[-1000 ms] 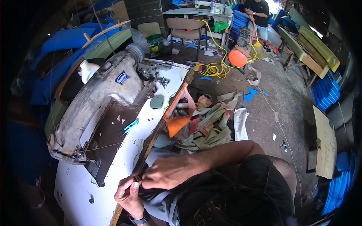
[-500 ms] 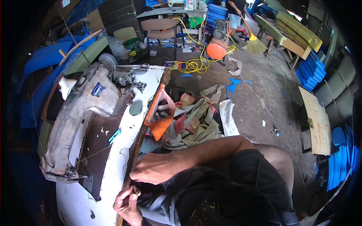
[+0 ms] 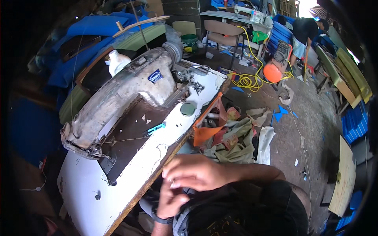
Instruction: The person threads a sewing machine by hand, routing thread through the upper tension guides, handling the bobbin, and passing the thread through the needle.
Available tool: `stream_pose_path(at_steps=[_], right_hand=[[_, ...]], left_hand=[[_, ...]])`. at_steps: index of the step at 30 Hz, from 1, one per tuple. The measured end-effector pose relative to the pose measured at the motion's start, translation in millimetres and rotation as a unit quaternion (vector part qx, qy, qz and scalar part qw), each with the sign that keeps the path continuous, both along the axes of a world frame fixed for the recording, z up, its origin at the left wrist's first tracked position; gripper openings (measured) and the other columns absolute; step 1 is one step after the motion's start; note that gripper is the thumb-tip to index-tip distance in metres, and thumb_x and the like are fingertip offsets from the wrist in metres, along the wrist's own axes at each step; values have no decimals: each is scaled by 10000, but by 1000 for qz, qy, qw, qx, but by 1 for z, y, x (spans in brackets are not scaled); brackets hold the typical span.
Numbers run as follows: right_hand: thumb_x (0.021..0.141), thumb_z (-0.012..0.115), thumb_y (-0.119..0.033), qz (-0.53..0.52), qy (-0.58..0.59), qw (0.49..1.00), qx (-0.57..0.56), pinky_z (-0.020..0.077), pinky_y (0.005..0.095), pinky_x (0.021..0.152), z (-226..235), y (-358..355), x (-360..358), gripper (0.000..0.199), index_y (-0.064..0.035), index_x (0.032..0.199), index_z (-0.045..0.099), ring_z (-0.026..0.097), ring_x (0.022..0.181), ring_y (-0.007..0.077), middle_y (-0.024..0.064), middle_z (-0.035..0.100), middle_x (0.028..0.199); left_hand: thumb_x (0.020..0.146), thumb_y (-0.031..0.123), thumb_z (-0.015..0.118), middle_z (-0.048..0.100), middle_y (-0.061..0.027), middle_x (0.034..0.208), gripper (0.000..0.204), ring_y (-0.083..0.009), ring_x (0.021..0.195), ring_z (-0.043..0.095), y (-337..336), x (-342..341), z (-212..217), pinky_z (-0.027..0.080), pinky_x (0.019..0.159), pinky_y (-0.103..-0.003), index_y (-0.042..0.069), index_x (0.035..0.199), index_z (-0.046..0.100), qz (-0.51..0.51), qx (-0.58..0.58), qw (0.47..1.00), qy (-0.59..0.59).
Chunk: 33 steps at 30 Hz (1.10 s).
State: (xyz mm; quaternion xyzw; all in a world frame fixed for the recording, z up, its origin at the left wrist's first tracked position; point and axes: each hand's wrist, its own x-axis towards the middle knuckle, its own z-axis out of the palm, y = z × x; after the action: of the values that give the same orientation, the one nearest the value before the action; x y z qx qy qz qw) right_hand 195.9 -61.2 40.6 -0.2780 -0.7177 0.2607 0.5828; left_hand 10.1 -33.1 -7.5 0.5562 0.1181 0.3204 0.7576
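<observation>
At the front edge of the white worktable [image 3: 138,179], my two hands meet in front of my body. My right hand [image 3: 197,171] reaches in from the right with curled fingers, over the fingertips of my left hand [image 3: 170,202], which wears a dark wristband. A tiny pale spot shows between them; what they pinch is mostly hidden and too small to name. Left of the hands stands a worn grey sewing machine [image 3: 118,92], a thread running from its needle end across the dark bed. A blue clip [image 3: 156,128] and a round green piece [image 3: 188,109] lie nearby.
An orange cloth pouch [image 3: 206,133] hangs at the table edge above heaped fabric scraps [image 3: 236,147]. A white bottle [image 3: 118,63] is behind the machine. Farther off are a chair [image 3: 220,31], a yellow hose [image 3: 248,80], an orange-ended compressor [image 3: 272,72] and a person bending [image 3: 305,31].
The view has swung left. My hands have come together; the small round piece pinched in my left hand is now hidden. The person at the back has bent down.
</observation>
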Motion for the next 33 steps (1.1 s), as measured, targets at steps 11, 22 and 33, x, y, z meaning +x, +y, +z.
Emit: stream_pose_path(at_steps=[11,22,33], right_hand=[[1003,579,-213,-315,356,852,-221,277,186,406,-33,141,233,136,-78,1002,595,379,486,20,-36,535,709],[875,739,-184,-435,42,881,-180,498,292,689,-90,280,262,254,23,1022,722,619,706,117,75,711,774],[912,699,-141,-333,111,914,-206,412,229,604,-77,265,253,216,6,1068,731,524,674,71,19,675,791]], left_hand=[[933,65,636,717,-156,834,119,-256,683,680,14,-40,25,534,653,-355,-13,929,725,233,372,840,319],[990,129,534,636,-154,726,190,-287,618,600,60,-92,1,454,593,-375,2,906,647,385,379,738,405],[997,219,503,635,-160,729,304,-292,664,610,56,-83,2,455,643,-380,-22,865,633,425,379,704,425]])
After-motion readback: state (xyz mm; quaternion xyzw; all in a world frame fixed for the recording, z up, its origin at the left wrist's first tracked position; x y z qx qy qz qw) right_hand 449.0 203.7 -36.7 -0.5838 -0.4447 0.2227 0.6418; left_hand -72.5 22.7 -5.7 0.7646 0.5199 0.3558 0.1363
